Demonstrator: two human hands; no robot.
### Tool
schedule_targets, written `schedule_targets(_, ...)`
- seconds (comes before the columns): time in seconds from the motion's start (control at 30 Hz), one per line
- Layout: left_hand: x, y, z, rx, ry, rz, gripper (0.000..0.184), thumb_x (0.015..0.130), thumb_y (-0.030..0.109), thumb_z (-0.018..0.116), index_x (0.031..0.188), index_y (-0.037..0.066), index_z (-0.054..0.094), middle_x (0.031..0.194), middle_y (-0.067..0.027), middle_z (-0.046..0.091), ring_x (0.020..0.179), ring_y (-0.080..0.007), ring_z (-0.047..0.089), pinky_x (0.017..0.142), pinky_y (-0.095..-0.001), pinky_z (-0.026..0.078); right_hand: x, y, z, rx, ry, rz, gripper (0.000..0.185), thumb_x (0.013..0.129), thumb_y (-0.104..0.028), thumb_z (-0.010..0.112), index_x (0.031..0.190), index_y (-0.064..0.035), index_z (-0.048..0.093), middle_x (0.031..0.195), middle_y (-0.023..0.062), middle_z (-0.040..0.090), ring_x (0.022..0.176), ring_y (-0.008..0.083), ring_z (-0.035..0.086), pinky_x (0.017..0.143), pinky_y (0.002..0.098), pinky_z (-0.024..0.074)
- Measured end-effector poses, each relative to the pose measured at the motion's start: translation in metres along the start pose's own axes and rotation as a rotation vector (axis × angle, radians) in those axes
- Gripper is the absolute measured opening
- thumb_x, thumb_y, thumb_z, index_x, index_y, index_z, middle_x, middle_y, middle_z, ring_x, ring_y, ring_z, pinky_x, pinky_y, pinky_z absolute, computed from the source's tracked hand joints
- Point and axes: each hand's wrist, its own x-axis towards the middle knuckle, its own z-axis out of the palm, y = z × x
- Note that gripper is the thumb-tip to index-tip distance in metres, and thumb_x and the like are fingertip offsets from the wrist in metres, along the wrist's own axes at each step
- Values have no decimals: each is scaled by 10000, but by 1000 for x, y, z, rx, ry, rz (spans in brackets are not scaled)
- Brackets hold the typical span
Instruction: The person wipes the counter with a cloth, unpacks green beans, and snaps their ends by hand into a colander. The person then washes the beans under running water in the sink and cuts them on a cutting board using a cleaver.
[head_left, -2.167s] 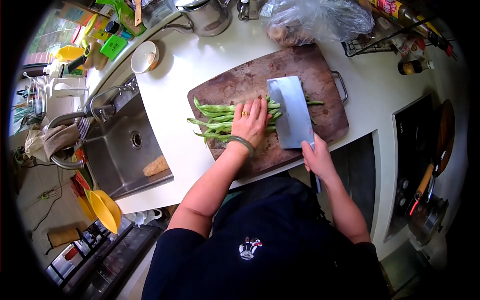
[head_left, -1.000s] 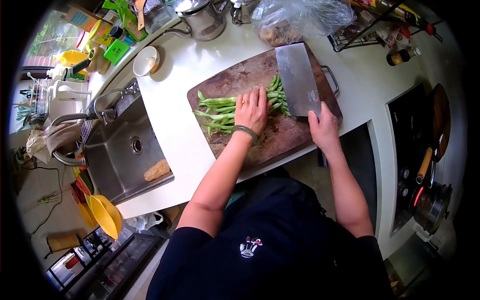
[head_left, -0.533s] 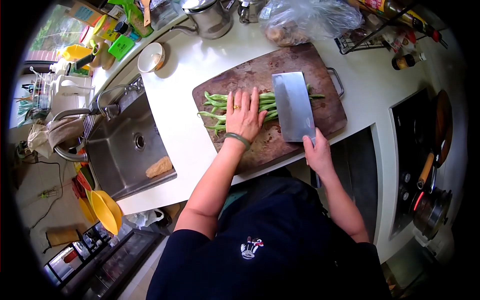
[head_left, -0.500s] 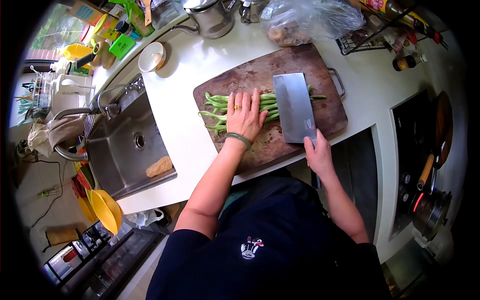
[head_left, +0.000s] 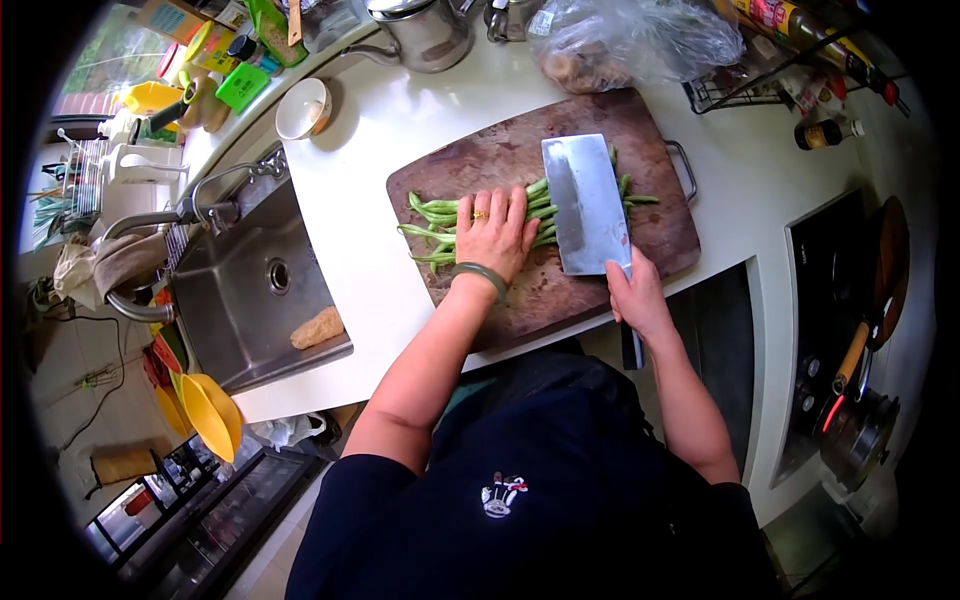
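A bunch of green beans (head_left: pixel 432 208) lies crosswise on a worn wooden cutting board (head_left: pixel 530 306). My left hand (head_left: pixel 492 238) rests over the beans with its fingers together, pinning them to the board. In my right hand (head_left: pixel 638 300) is a wide-bladed cleaver (head_left: pixel 584 208), held by its dark handle. The blade lies tilted across the beans to the right of my left hand and hides part of them. Bean ends and short pieces show beyond the blade's right side.
Left of the board is a steel sink (head_left: pixel 240 340) with a tan scrubber (head_left: pixel 317 328) inside. A bowl (head_left: pixel 303 109), a kettle (head_left: pixel 425 40) and a plastic bag (head_left: pixel 630 45) stand behind. To the right is a cooktop (head_left: pixel 815 330) with a pot (head_left: pixel 858 445).
The cleaver has shifted slightly up and to the left, its blade now tilted more face-up. More bean pieces show to its right. My left hand stays on the beans.
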Motion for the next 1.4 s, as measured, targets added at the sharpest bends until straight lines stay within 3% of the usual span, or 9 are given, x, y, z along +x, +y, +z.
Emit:
schedule_targets(0.27, 1, -1, 0, 12, 6, 12, 375, 819, 295, 568, 1132, 93, 523, 986, -96, 526, 949, -255, 485, 885, -393, 334, -7, 9, -6, -83, -32, -57, 179, 894, -102, 468, 1034, 6, 498, 532, 2, 451, 361, 83, 435, 339, 251, 357)
schedule_targets(0.33, 1, -2, 1, 19, 14, 17, 364, 818, 294, 570, 1118, 94, 526, 982, -96, 525, 938, -254, 484, 880, -393, 334, 9, 2, 1, -100, -29, -25, 182, 855, -131, 506, 959, 19, 522, 569, 116, 537, 397, 206, 535, 425, 348, 437)
schedule_targets(0.47, 1, -1, 1, 1, 34, 14, 349, 816, 293, 572, 1100, 94, 529, 982, -96, 525, 935, -254, 485, 876, -393, 337, 13, 3, 12, -51, -24, -33, 155, 888, -117, 469, 978, 6, 499, 538, 4, 459, 368, 84, 442, 337, 258, 363)
schedule_targets(0.67, -1, -3, 2, -33, 22, 3, 330, 808, 290, 578, 1074, 100, 537, 971, -101, 529, 933, -256, 494, 869, -398, 344, -9, 17, 7, -120, -44, -114, 239, 889, -114, 469, 1100, -8, 500, 552, 18, 472, 362, 94, 445, 341, 264, 365)
schedule_targets(0.73, 1, -2, 3, -10, 60, -6, 329, 806, 290, 580, 1070, 98, 542, 966, -105, 532, 936, -261, 498, 872, -400, 343, 5, 4, 14, -240, 15, -72, 235, 834, -150, 523, 1001, 15, 535, 853, 243, 604, 833, 413, 590, 709, 452, 464)
schedule_targets(0.77, 0, -1, 3, -27, 61, -17, 328, 804, 289, 583, 1067, 96, 547, 967, -107, 535, 936, -266, 500, 873, -401, 343, 14, 3, 24, -239, 37, -55, 239, 828, -159, 536, 989, 17, 529, 851, 251, 600, 834, 433, 575, 708, 455, 461)
schedule_targets(0.8, 0, 0, 3, -29, 66, -10, 328, 804, 289, 583, 1067, 96, 547, 967, -107, 535, 936, -266, 500, 873, -401, 343, 23, 5, 35, -212, 104, -262, 233, 826, -172, 544, 949, 24, 518, 825, 259, 596, 810, 440, 574, 692, 475, 454)
schedule_targets(1.13, -26, 12, -9, 18, 0, 50, 426, 792, 330, 590, 1138, 87, 539, 992, -107, 528, 947, -261, 488, 886, -416, 326, 24, -1, 11, -415, 187, -247, 236, 821, -186, 545, 904, 28, 489, 780, 286, 583, 781, 465, 562, 689, 530, 431)
schedule_targets(1.4, 4, 23, 10, 12, 44, -39, 474, 828, 322, 555, 1226, 73, 488, 991, -106, 542, 977, -261, 481, 916, -417, 304, 7, -22, -29, -401, 265, -270, 217, 833, -126, 543, 978, 32, 511, 817, 245, 597, 802, 419, 588, 681, 428, 464)
